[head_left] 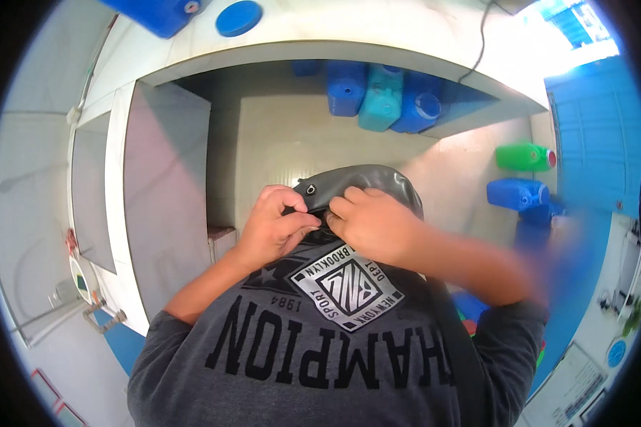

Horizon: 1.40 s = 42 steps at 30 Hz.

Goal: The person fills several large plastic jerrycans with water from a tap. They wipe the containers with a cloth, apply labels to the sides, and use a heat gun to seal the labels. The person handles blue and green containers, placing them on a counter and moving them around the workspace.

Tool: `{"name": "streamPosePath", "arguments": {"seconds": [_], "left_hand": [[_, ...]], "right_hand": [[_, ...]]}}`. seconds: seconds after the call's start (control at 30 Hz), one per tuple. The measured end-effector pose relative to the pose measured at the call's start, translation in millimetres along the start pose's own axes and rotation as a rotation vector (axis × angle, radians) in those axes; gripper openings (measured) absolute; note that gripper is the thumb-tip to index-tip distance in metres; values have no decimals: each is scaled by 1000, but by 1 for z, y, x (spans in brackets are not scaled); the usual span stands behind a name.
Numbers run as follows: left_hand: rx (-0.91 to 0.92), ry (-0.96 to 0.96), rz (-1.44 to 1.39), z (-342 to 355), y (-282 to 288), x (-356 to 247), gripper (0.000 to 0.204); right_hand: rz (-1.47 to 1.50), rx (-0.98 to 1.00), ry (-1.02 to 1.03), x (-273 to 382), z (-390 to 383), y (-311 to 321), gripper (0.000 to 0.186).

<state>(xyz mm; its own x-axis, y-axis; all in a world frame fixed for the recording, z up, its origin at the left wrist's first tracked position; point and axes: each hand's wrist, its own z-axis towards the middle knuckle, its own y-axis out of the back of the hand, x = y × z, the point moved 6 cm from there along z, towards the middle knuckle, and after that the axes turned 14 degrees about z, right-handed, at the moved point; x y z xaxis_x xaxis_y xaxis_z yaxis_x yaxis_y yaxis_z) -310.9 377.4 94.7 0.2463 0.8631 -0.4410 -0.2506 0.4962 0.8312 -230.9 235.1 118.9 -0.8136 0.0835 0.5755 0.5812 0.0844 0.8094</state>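
A black, smooth, leather-like bag (388, 180) rests against my front, with a small round metal eyelet near its left end. A dark strap runs down the right side of my grey printed T-shirt (292, 356). My left hand (272, 222) is closed at the bag's near edge, thumb and fingertips pinched together. What lies between those tips is too small and dark to tell. Opposite it, my right hand (369, 222) curls its fingers over the bag's edge and grips it. Both sets of fingertips almost meet above the shirt's patch.
Ahead is a pale counter (349, 53) with a blue lid (239, 18) and a blue container (157, 16). Beneath it stand blue jerrycans (346, 89) and a teal jerrycan (382, 99). A green jerrycan (523, 157) and a blue jerrycan (514, 193) lie at right.
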Motion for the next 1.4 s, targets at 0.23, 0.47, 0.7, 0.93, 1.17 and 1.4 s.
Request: {"name": "streamPosePath", "arguments": {"seconds": [0.23, 0.47, 0.7, 0.93, 1.17, 1.4], "left_hand": [[112, 642, -283, -44, -3, 55, 100], [211, 877, -670, -52, -3, 66, 77], [143, 853, -338, -18, -4, 63, 59], [263, 724, 153, 28, -7, 49, 56], [303, 767, 303, 28, -18, 58, 63], [504, 843, 185, 41, -5, 83, 64]], "right_hand": [[333, 270, -12, -47, 59, 8, 24], [267, 290, 113, -21, 126, 48, 26], [152, 246, 508, -22, 141, 38, 17], [173, 514, 523, -66, 125, 68, 14], [194, 612, 415, -149, 62, 151, 24], [293, 816, 242, -189, 80, 156, 24]]}}
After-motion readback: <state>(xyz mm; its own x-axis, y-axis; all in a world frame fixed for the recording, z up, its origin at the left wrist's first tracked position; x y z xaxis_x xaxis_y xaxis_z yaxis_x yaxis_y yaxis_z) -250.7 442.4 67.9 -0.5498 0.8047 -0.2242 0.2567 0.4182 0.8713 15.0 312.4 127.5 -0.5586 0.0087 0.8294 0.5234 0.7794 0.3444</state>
